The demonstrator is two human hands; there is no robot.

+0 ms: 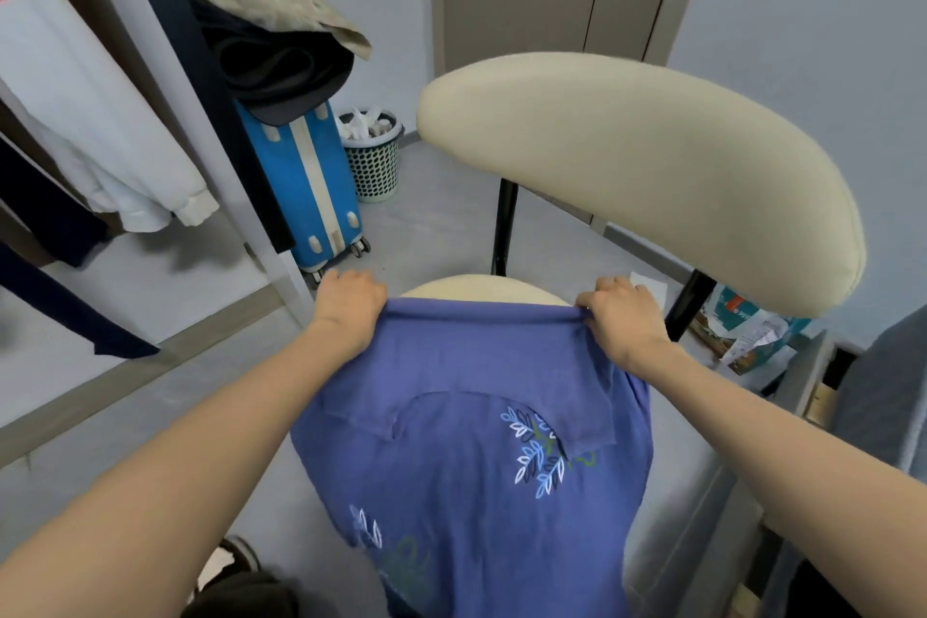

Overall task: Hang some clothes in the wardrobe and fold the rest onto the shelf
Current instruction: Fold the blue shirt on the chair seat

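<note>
One blue shirt (466,467), two hands (351,304) gripping its folded edge.

Both hands grip the folded far edge of a blue shirt (466,467) over a chair (652,176) seat, left hand (351,304) and right hand (622,314) at opposite corners.

Shirt (466,467): blue knit cloth, matt, fine rib at the folded edge; leaf print flat, white and pale blue. Chair (637,176) behind shirt: backrest cream cloth, smooth, matt; posts black, slightly glossy, metal by look. Suitcase (311,186) left of chair: hard blue plastic, sheen. Basket (376,161) beside suitcase: pale perforated plastic. Floor (441,216) around chair: grey, matt, smooth
</note>
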